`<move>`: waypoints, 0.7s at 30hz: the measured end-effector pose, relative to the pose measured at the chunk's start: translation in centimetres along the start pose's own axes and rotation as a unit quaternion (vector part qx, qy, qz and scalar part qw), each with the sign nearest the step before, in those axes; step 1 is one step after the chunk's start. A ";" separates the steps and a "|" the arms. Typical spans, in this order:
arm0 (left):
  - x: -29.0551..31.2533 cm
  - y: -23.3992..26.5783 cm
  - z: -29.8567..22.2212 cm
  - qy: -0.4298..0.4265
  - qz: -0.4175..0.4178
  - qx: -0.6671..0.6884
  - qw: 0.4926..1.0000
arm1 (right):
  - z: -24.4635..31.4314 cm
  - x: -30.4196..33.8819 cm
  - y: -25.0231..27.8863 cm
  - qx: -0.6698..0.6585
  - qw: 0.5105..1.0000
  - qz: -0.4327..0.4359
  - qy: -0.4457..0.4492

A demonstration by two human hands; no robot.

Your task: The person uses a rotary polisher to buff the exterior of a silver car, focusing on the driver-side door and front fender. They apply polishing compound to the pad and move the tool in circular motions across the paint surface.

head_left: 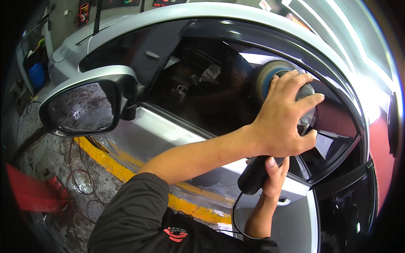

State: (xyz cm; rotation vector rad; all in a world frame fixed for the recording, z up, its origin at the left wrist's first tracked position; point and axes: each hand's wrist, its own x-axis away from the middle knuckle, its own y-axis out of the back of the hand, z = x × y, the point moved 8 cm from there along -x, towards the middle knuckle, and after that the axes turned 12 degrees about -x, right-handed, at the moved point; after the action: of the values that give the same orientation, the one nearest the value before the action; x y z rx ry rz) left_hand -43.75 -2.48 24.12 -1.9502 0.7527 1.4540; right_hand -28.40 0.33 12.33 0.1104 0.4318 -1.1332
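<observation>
A black corded polisher (252,176) is in both my hands, its round pad (266,78) with a blue backing facing the dark side window (211,101) of a silver car. The pad appears to rest on the glass. My left hand (280,116) reaches across from the left and curls over the polisher's head, fingers spread around it. Below, my right hand (274,179) wraps the body from the right, thumb up along its side; its other fingers are mostly hidden. A black cord (234,213) runs down from the body's end toward my torso.
The silver side mirror (84,101) juts out at the left. A door handle (283,201) lies just right of my right hand. Yellow floor line (105,162), loose cables (82,181) and a red object (36,189) are at lower left; a blue container (36,76) stands beyond.
</observation>
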 end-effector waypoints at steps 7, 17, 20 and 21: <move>2.9 10.3 3.9 0.022 -0.067 -0.104 0.992 | -3.4 -0.5 -8.4 0.003 0.993 0.105 -0.060; 4.6 17.8 7.3 0.066 -0.094 -0.097 0.989 | -5.0 -1.7 -15.0 0.089 0.976 0.195 -0.024; 6.0 18.3 8.0 0.094 -0.102 -0.074 0.988 | -5.3 -1.6 -15.1 0.135 0.967 0.213 -0.019; 6.7 18.2 8.0 0.100 -0.110 -0.066 0.987 | -5.1 -1.5 -14.9 0.162 0.962 0.220 -0.011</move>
State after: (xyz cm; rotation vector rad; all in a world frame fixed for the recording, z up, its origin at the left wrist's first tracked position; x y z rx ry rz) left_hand -60.52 -9.37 13.57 -2.2278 0.5145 1.2155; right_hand -43.67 -3.21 10.19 0.4584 0.1840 -0.7541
